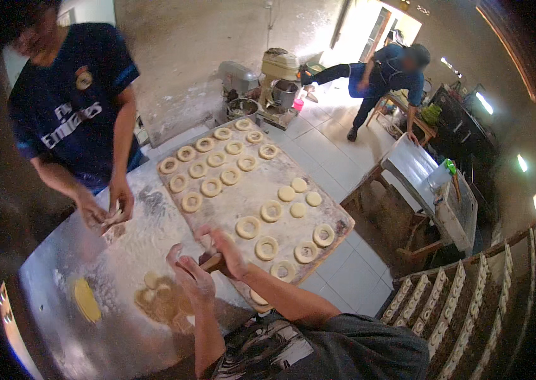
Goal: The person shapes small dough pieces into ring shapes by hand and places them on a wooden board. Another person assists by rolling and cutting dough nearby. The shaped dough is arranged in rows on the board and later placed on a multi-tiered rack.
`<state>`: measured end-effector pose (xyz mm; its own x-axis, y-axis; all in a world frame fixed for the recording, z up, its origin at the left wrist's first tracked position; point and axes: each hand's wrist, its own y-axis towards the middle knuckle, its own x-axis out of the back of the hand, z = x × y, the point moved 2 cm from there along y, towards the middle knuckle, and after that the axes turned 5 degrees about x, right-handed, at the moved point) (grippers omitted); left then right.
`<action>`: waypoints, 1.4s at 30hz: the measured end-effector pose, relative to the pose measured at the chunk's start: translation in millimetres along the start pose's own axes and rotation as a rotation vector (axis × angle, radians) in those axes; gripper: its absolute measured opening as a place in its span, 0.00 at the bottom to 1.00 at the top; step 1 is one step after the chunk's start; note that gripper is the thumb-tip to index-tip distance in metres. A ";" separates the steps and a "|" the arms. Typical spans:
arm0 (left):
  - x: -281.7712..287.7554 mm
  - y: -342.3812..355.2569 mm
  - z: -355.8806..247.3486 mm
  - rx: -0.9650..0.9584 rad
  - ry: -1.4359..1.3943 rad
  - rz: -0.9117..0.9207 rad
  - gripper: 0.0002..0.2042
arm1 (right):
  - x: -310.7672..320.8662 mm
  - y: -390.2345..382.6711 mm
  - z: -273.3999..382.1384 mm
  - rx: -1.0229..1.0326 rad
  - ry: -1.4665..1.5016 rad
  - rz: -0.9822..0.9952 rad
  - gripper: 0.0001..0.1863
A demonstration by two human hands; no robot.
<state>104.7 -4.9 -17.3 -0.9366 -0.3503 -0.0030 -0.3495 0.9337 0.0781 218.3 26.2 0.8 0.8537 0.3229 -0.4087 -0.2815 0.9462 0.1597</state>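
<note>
- At left, a yellow slab of dough (87,299) lies on the tabletop (106,342); likely soft and light, it is best lifted from beneath its long edge.
- At centre, the left hand (193,278) and right hand (226,254) come close about a short brown bar (213,262), wooden in look, above the near edge of a floured board (230,200); whether either is clamped on it or merely touching cannot be told; the bar should prove light and stiff, its middle the natural hold, though floury skin may slip.
- To their right, dough rings (248,227) and small dough rounds (298,209) rest flat on the board; judged soft and easily stretched, they would keep their shape if taken by opposite sides of the outer rim.
- Below, the tabletop shows a metallic sheen under smeared flour (147,221); a brown patch (160,299) beside the left hand is of unclear make-up; the board is whitened too.
- Around them, a co-worker (78,107) in dark blue fingers pale dough (114,218); a mixer (280,69) stands by the wall (185,50); a second person (398,73) balances on one leg over the tiled floor (322,149); at far right, a rack (464,310) carries rows of pale pieces.
</note>
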 end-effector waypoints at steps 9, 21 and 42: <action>-189.9 -50.6 -60.6 -0.180 0.288 0.349 0.14 | 152.3 -78.5 98.7 -0.026 -0.626 -0.193 0.27; -349.4 -117.7 -34.0 -0.242 0.298 0.633 0.20 | 299.5 -155.7 164.2 0.028 -0.186 -0.484 0.37; -345.6 -69.0 -8.9 0.006 1.054 0.701 0.29 | 347.0 -154.7 139.3 -0.261 -1.371 -0.560 0.30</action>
<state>452.7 51.1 -12.9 -0.4471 0.3316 0.8307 0.2091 0.9417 -0.2634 619.2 -11.1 -40.6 0.5693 -0.2017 0.7970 0.2686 0.9619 0.0516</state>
